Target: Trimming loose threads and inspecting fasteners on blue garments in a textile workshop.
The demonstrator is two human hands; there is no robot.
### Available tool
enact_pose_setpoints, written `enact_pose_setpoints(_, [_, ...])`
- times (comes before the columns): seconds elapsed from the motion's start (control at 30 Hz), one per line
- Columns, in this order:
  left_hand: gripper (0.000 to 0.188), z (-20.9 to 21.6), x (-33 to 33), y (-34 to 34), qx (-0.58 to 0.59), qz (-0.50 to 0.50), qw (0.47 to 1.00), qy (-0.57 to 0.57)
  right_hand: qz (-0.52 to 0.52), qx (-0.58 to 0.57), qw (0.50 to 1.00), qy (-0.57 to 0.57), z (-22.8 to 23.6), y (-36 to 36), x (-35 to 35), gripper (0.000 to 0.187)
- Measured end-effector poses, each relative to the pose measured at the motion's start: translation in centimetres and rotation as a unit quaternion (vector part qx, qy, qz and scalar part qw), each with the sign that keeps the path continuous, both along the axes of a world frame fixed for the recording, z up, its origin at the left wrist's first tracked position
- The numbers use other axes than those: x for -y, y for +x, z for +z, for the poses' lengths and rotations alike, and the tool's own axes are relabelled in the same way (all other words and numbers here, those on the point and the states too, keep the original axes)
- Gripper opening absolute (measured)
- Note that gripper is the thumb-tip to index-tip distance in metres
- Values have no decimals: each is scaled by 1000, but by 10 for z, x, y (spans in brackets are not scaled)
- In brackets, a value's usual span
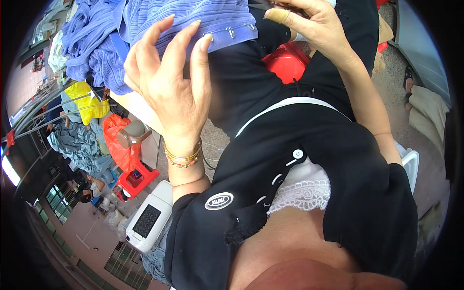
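Note:
A blue-violet ribbed garment (188, 14) lies bunched over the table and reaches toward my lap. Small metal hooks (231, 33) sit in a row along its flat edge band. Over this band my left hand (174, 79) is open, its fingers apart and bent, the fingertips close to the hooks. Bracelets circle that wrist. At the top edge, my right hand (316, 24) is closed around a dark, pointed metal tool (261, 5), mostly cut off by the picture's edge. A yellowish wrap covers the right thumb.
A red plastic thing (287, 63) shows between my legs. To the left are a red stool (137, 179), an orange bag (118, 140), a white box with a dark panel (150, 217) and piled blue-grey cloth (79, 145). Beige cloth (427, 118) lies at right.

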State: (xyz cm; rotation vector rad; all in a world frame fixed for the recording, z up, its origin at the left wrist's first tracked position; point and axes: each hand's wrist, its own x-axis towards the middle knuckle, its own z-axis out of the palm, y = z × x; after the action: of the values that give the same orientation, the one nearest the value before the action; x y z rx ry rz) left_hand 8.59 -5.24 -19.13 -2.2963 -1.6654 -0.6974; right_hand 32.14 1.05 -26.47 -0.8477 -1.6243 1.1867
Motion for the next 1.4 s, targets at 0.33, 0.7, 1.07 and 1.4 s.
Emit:
enact_pose_setpoints(0.33, [9,-5,-13,13,-24,8,1000,17,42,-133,985,106,-23,-18,-10,29])
enact_pose_setpoints(0.7, [8,-6,-15,-1,366,-42,926,-78,66,-34,994,75,7,-25,1,29])
enact_pose_setpoints(1.07, [9,-11,-17,-5,377,-77,920,-77,22,53,981,187,33,-11,-3,29])
enact_pose_setpoints(1.4, [5,-15,-19,3,418,-45,906,-56,40,24,984,172,38,-20,1,30])
